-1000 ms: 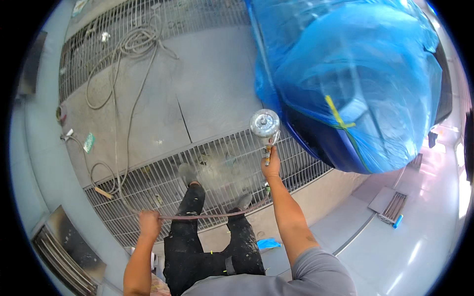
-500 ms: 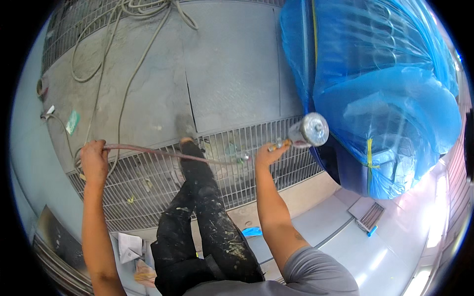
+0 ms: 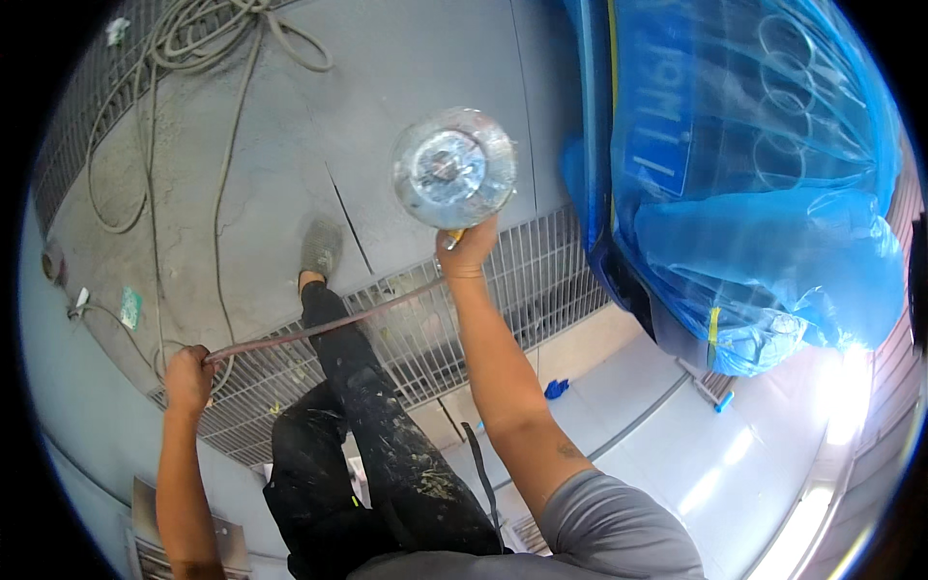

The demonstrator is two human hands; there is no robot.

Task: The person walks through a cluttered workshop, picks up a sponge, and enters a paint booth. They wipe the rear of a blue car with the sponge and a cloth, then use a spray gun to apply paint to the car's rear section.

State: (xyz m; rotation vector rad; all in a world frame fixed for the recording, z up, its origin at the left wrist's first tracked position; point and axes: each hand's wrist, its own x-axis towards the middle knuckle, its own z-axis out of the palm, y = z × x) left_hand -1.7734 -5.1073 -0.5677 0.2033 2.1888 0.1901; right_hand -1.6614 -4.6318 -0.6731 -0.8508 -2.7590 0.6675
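Note:
My right hand (image 3: 469,249) is closed around a spray gun (image 3: 452,239), mostly hidden by the hand and by its clear round cup (image 3: 454,166), which has a silvery lid facing up. The gun is raised in front of me, to the left of a vehicle wrapped in blue plastic film (image 3: 764,251). At the left, my left hand (image 3: 188,379) grips a reddish-brown air hose (image 3: 324,331). The hose stretches across in front of my legs to my right hand.
A floor grating (image 3: 541,280) runs under the hose. Coiled grey hose (image 3: 217,43) lies on the grey floor at the upper left, its loops trailing toward my left hand. A green-and-white packet (image 3: 130,307) and a roll (image 3: 52,263) lie near the left wall.
My right hand has swung leftward and away from the vehicle, lifting the spray gun nearer the view. My left hand has dropped lower, still on the hose. The view has shifted; one foot is now forward.

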